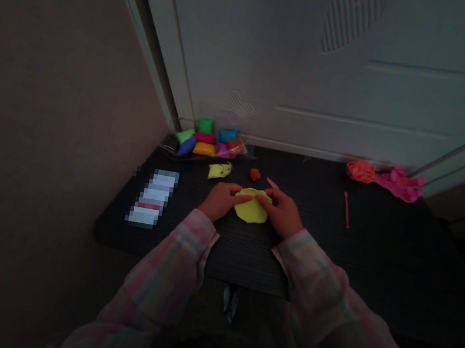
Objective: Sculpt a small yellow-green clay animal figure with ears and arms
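A flat, roundish sheet of yellow modelling clay [251,212] with a wavy edge is between my two hands, over the dark table. My left hand [223,199] pinches its left side, thumb on top and fingers behind. On the opposite side my right hand [283,211] grips the upper right edge the same way. Just beyond the hands sit a small red lump of clay [254,175] and a pink tool [272,183], partly hidden by my right hand. An opened yellow packet [219,170] lies to the left of the red lump.
Colourful clay packets in a clear bag [204,149] lie at the back left. A blurred-out bright panel [152,199] is at the left. Toward the right are a pink stick tool [346,210], an orange crumpled piece [360,171] and a pink one [400,185]. A white door [279,57] stands behind the table [378,264].
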The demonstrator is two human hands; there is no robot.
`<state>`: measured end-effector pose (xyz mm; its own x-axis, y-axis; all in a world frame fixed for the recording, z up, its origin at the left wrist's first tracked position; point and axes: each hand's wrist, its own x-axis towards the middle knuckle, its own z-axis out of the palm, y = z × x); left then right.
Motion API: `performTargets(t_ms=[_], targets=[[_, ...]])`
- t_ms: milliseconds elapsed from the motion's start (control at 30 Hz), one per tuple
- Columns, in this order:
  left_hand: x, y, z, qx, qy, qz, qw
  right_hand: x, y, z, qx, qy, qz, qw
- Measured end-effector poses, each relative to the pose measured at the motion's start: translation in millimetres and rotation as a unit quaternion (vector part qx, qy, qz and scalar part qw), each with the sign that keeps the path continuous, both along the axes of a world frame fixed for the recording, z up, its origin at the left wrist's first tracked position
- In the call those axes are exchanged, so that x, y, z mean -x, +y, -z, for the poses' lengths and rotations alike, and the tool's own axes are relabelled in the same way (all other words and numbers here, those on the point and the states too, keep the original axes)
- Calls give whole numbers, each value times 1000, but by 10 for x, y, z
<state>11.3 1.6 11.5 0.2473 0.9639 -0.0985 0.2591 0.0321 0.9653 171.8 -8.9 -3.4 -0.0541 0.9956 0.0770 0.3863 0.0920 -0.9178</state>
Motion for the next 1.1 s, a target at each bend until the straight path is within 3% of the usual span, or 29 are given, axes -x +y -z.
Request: performTargets(t_ms=[133, 367, 533, 700, 900, 1100], targets=[[16, -5, -10, -4, 42, -6, 999, -1, 7, 13, 2, -8, -7, 1000], [-13, -4, 7, 26, -40, 6, 999, 3, 14, 33, -35, -9, 20, 999], [-1, 0, 14, 7, 23, -2, 1000, 23, -16, -9, -14, 4, -9, 1000], [-7, 9, 36, -6, 16, -14, 1000, 31, -23, -32, -6, 10, -19, 1000], [-28, 5, 16, 29, -54, 0, 998, 11, 1, 17, -53, 5, 23, 998], [-1, 8, 36, 32, -7, 7, 999, 20, -11, 3, -68, 3, 35, 997]])
